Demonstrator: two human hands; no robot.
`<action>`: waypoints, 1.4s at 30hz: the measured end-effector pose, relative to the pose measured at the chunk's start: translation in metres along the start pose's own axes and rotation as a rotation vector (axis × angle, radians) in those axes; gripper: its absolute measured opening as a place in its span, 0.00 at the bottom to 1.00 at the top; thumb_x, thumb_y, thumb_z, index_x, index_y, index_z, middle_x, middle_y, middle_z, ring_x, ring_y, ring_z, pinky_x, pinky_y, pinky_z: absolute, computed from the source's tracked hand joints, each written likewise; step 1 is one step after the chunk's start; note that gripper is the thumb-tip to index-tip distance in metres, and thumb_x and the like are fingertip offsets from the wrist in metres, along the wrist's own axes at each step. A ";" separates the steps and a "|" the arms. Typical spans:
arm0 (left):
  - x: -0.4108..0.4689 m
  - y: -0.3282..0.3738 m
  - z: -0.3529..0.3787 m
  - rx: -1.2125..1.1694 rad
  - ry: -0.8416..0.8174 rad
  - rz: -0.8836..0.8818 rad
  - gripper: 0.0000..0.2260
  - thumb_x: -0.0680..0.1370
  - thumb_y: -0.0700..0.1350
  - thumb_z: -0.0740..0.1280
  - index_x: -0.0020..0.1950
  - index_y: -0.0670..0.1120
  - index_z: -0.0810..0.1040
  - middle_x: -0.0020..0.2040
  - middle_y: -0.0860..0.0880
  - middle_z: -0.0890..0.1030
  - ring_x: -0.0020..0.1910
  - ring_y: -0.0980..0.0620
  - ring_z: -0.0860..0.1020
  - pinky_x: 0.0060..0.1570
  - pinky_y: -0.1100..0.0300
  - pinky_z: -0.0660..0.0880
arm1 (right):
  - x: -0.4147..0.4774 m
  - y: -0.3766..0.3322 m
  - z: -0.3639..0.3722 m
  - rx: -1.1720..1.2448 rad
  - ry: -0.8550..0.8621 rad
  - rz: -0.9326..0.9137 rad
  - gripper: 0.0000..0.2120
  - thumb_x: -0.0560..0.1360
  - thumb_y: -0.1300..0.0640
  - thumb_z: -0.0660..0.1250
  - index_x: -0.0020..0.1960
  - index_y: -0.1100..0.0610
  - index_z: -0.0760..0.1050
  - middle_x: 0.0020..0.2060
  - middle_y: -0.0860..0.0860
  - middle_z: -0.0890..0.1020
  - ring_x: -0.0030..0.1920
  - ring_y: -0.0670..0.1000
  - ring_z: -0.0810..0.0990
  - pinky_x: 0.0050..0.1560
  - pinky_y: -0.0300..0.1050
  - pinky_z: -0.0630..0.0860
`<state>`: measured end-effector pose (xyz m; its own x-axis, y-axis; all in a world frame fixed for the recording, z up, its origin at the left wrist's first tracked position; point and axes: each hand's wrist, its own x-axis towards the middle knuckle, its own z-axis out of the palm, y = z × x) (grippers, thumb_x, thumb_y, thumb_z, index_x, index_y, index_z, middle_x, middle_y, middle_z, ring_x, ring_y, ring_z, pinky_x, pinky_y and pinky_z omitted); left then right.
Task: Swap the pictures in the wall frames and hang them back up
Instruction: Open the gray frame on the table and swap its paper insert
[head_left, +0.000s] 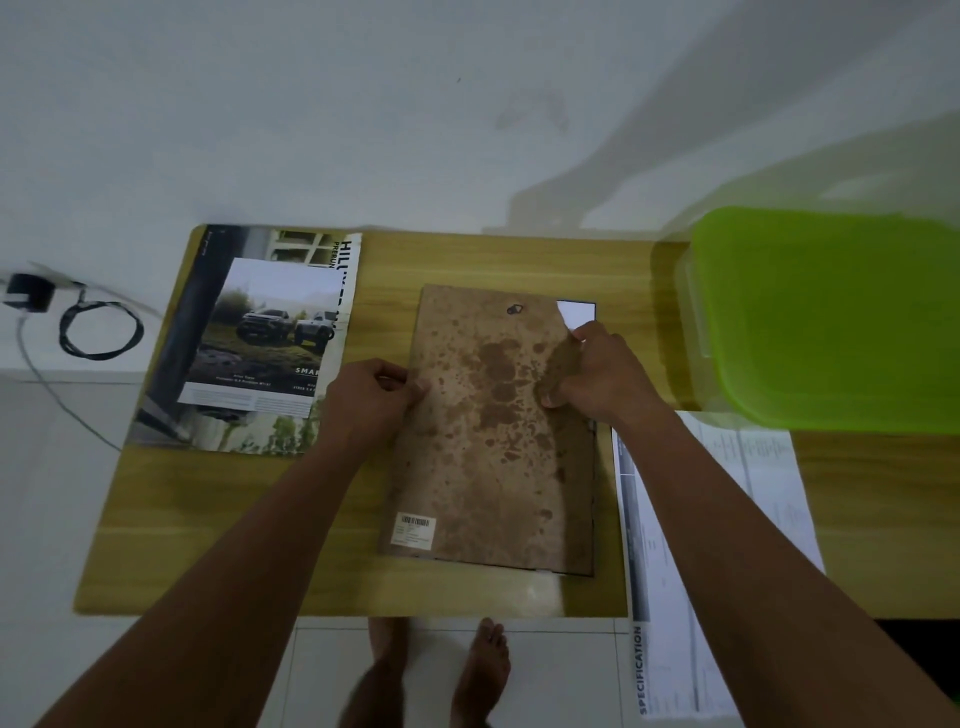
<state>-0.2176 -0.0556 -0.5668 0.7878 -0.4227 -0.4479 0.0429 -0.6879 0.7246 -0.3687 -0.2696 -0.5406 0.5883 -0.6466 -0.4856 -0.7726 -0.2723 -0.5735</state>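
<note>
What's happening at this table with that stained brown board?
A person stands at a wooden table, working on a picture frame that lies face down. Both hands are on its stained backing board: the left hand pinches the left edge, and the right hand holds the right edge near the top. A white sheet peeks out at the top right corner. A truck brochure lies to the left, a specification sheet to the right.

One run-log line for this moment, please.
stage: frame face down | left hand: pinches backing board left edge | right hand: grips its right edge | truck prints: left of frame
</note>
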 end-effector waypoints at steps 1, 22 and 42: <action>0.001 -0.001 0.000 -0.024 -0.005 -0.009 0.09 0.70 0.54 0.76 0.44 0.52 0.80 0.43 0.51 0.84 0.42 0.49 0.83 0.45 0.46 0.82 | -0.001 0.001 0.000 0.025 0.002 -0.006 0.40 0.60 0.59 0.83 0.66 0.55 0.66 0.60 0.55 0.73 0.55 0.55 0.76 0.48 0.47 0.75; -0.015 0.008 0.000 0.077 0.059 0.070 0.20 0.69 0.53 0.77 0.59 0.50 0.82 0.45 0.51 0.85 0.42 0.52 0.83 0.49 0.52 0.81 | -0.008 0.011 0.011 0.018 0.135 -0.066 0.32 0.62 0.58 0.81 0.61 0.56 0.70 0.55 0.54 0.77 0.55 0.56 0.77 0.48 0.46 0.73; -0.002 0.052 0.020 0.921 -0.148 0.340 0.43 0.73 0.59 0.66 0.79 0.54 0.44 0.80 0.47 0.42 0.73 0.31 0.56 0.63 0.40 0.68 | -0.018 -0.014 0.017 -0.449 -0.079 -0.257 0.47 0.72 0.54 0.70 0.81 0.56 0.44 0.80 0.55 0.44 0.79 0.61 0.43 0.78 0.58 0.50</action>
<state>-0.2290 -0.1022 -0.5383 0.5822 -0.7091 -0.3979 -0.7150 -0.6794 0.1647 -0.3646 -0.2419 -0.5355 0.7751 -0.4678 -0.4248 -0.6171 -0.7049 -0.3497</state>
